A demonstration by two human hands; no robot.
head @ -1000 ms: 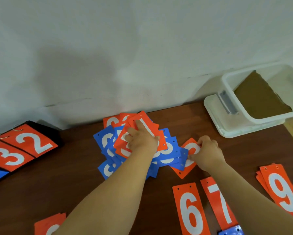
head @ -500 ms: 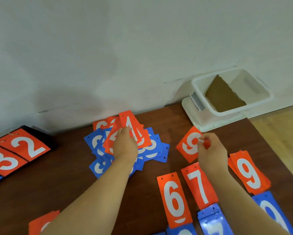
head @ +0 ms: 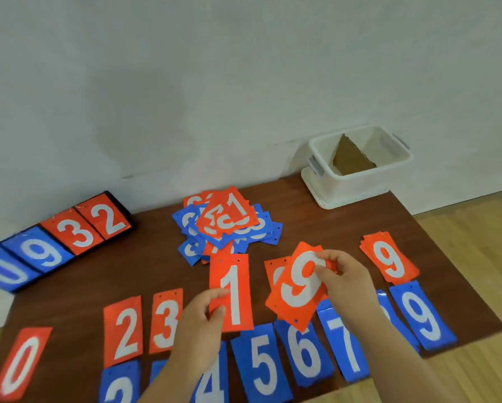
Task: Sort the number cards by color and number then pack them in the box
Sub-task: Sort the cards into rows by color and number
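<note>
Both hands have come away from the mixed pile (head: 229,222), which now lies beyond them, and each carries a card. The left hand (head: 197,324) pinches the lower edge of a red 1 card (head: 235,289) between thumb and fingers; the right hand (head: 347,274) pinches a tilted red 9 card (head: 299,286) by its upper corner. Two more cards are thus ready to place: the red 9 stack (head: 390,260) sits just right of the right hand, and a gap between the red 0 (head: 20,365) and red 2 (head: 123,330), left of the left hand, probably awaits the 1. The box (head: 360,181), far beyond the right hand, holds no cards yet.
</note>
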